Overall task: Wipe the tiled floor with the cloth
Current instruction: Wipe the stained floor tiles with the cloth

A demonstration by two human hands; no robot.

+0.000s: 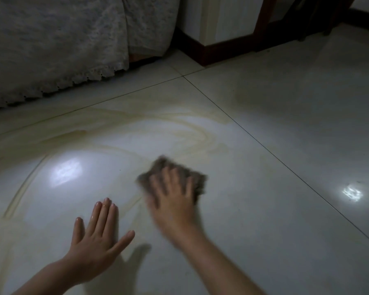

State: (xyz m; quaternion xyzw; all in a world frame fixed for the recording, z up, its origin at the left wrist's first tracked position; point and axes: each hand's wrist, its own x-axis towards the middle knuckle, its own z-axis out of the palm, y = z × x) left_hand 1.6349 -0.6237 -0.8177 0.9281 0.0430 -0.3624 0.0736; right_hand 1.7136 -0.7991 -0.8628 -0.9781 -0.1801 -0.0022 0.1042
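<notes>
Cloth: the brown-grey, fuzzy, roughly square cloth [197, 180] lies flat on the pale, glossy tiled floor [275, 188], right of centre and clear of the dark grout lines.
Right hand: the right hand [173, 194] lies on top of the cloth with its fingers spread, pressing rather than gripping. Its outline is blurred.
Left hand: the left hand [98, 237] lies flat on the tile with straight fingers, holds nothing, and is just left of the cloth.
Residue: tan curved streaks [198, 133] lie ahead and left of the cloth.
Key relation: the streaked area lies forward-left of the pressing hand, and the cloth's wider span runs left to right.
Next stroke (judgement): forward-left, led by the right hand.
</notes>
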